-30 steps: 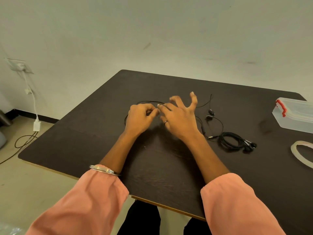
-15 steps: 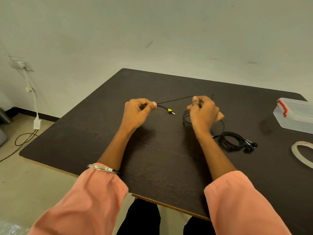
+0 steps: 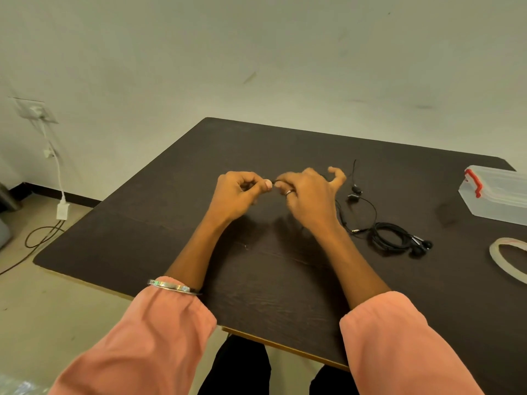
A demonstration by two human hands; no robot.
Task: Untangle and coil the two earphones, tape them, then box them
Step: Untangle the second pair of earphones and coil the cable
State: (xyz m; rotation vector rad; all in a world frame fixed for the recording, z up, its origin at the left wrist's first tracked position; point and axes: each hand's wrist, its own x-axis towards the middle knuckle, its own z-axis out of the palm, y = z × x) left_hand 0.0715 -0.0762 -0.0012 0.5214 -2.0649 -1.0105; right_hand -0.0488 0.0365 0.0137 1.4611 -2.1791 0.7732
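Observation:
My left hand (image 3: 239, 195) and my right hand (image 3: 309, 196) meet above the middle of the dark table (image 3: 176, 212). Both pinch a thin black earphone cord (image 3: 368, 203) between thumb and fingers. The rest of that cord loops down on the table to the right of my right hand, with its two earbuds (image 3: 355, 193) lying loose. A second black earphone (image 3: 395, 238) lies coiled in a bundle further right. The clear plastic box (image 3: 496, 195) with a red latch stands closed at the right edge. A roll of clear tape (image 3: 506, 259) lies in front of it.
The table's near edge runs just beyond my lap. To the left, on the floor, a white charger and black cable (image 3: 42, 232) hang from a wall socket (image 3: 35, 112). The wall stands right behind the table.
My hands have come back together after being spread apart with the cord stretched between them. My right hand moved left toward my left hand, and its little finger now sticks out.

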